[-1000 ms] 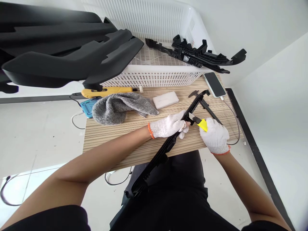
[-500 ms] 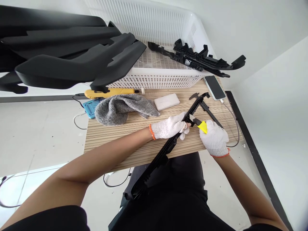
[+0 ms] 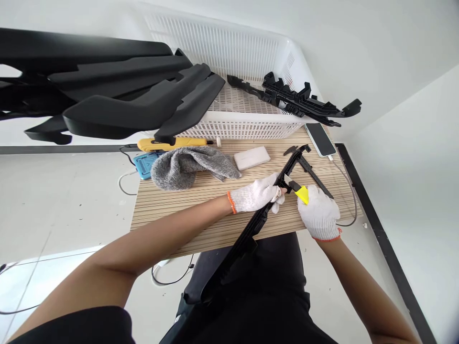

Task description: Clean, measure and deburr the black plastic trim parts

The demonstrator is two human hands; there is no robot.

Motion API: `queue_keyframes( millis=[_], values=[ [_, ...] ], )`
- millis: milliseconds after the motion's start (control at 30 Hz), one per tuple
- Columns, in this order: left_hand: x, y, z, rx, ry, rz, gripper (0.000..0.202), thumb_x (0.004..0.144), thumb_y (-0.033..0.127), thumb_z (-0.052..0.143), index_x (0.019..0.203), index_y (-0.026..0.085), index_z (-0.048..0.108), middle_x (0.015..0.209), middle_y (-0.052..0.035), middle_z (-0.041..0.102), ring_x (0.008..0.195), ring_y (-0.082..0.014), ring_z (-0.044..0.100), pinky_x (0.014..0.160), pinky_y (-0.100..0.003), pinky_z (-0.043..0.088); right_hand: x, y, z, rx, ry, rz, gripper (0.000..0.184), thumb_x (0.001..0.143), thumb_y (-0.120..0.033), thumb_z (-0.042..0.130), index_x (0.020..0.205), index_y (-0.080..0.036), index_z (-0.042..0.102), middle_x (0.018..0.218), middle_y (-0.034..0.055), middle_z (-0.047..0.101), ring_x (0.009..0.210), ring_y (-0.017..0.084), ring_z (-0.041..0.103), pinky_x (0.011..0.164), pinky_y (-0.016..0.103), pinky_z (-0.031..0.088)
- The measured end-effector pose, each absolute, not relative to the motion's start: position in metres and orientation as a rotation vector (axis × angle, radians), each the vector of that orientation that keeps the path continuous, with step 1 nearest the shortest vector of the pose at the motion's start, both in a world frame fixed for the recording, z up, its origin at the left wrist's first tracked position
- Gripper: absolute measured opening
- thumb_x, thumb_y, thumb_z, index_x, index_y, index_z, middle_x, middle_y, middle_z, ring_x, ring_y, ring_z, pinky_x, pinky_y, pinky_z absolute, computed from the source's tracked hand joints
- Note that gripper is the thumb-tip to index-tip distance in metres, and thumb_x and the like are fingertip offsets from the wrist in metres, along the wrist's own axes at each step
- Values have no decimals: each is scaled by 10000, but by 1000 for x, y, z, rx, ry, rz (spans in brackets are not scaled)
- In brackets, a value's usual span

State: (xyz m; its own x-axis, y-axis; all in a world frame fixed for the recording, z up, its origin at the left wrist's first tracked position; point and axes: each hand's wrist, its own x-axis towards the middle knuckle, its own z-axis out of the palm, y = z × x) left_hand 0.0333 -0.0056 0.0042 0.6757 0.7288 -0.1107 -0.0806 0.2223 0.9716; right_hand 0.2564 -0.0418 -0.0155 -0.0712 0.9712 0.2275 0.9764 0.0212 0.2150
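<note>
My left hand, in a white knit glove with an orange cuff, is closed around a long black plastic trim piece. That piece slants from the table top down toward my lap, where its lower end blends into the dark clothing. My gloved right hand grips a yellow and black utility knife. Its blade meets the trim piece just beyond my left fingers; whether it is cutting in cannot be made out. A black caliper lies on the table behind the knife, partly covered by the trim piece.
A white plastic basket holds black trim pieces; larger black panels overhang its left side. On the striped table lie a grey cloth, a yellow power tool, a blue device, a white block and a cabled phone.
The view has shifted, so the scene sits slightly lower. Both hands keep their holds, and the knife blade stays at nearly the same spot on the trim piece.
</note>
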Motion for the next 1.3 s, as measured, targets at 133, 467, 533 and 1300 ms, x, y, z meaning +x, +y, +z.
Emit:
queue_keyframes(
  millis=[133, 467, 533, 1300],
  values=[
    [33, -5, 5, 1272, 657, 612, 203, 1000, 350, 441, 1104, 177, 461, 772, 25, 591, 568, -103, 629, 552, -228, 482, 255, -43, -15, -2138, -2210, -498, 187, 962, -345, 563, 949, -172, 631, 737, 38, 628, 610, 159, 518, 609, 324, 183],
    [41, -18, 11, 1236, 751, 550, 132, 995, 310, 459, 937, 203, 409, 755, 34, 600, 545, -86, 631, 516, -201, 463, 244, -38, -6, -2301, -2086, -445, 161, 974, -324, 550, 974, -179, 620, 748, 48, 623, 607, 179, 560, 588, 315, 207],
    [41, -21, 10, 1245, 748, 528, 130, 1006, 318, 447, 961, 207, 398, 782, 30, 612, 573, -94, 649, 528, -207, 474, 245, -37, -7, -2311, -2034, -419, 165, 971, -329, 554, 979, -179, 623, 731, 41, 613, 584, 175, 537, 580, 310, 212],
    [35, -14, 7, 1370, 734, 625, 238, 1008, 264, 449, 1226, 172, 482, 744, 54, 588, 540, -76, 612, 538, -186, 474, 255, -45, -8, -2124, -2165, -220, 191, 922, -337, 562, 799, -191, 577, 648, -24, 454, 577, 130, 338, 592, 286, 194]
  ],
)
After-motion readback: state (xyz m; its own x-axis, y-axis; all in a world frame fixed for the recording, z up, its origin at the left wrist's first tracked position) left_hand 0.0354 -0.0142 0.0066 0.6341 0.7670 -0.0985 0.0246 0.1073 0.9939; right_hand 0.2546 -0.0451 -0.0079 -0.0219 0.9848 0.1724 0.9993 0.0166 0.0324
